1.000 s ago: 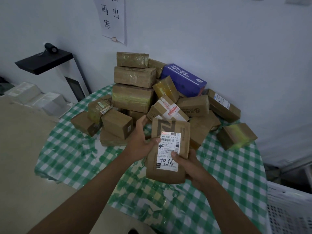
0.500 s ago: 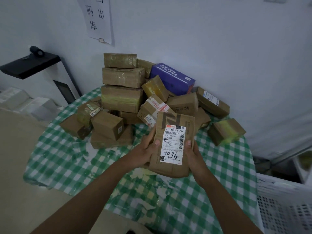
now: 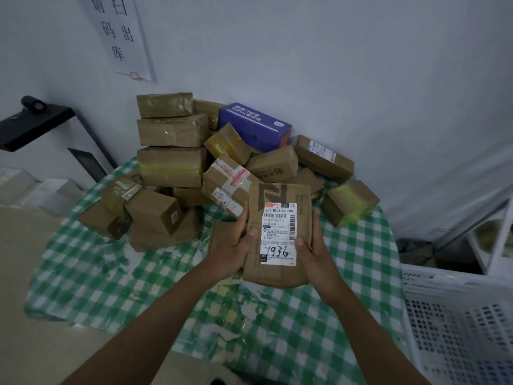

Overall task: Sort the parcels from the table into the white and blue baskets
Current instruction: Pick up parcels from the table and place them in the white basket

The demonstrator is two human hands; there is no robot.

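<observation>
1. A brown parcel [image 3: 279, 234] is held upright above the table [image 3: 347, 315], its white shipping label [image 3: 279, 234] facing the camera with "7936" handwritten on it.
2. The left hand [image 3: 234, 250] grips the parcel's left edge, thumb on the front face.
3. The right hand [image 3: 316, 251] grips the right edge, thumb resting on the label.
4. The table wears a green and white checked cloth.
5. A pile of brown parcels [image 3: 172, 165] is heaped at the far side against the wall, with a blue box [image 3: 254, 126] on top.
6. One taped parcel [image 3: 349, 202] lies apart at the right.
7. A white basket [image 3: 458, 323] stands at the near right, beside the table.
8. A paper sign [image 3: 122, 34] hangs on the wall at the far left.
</observation>
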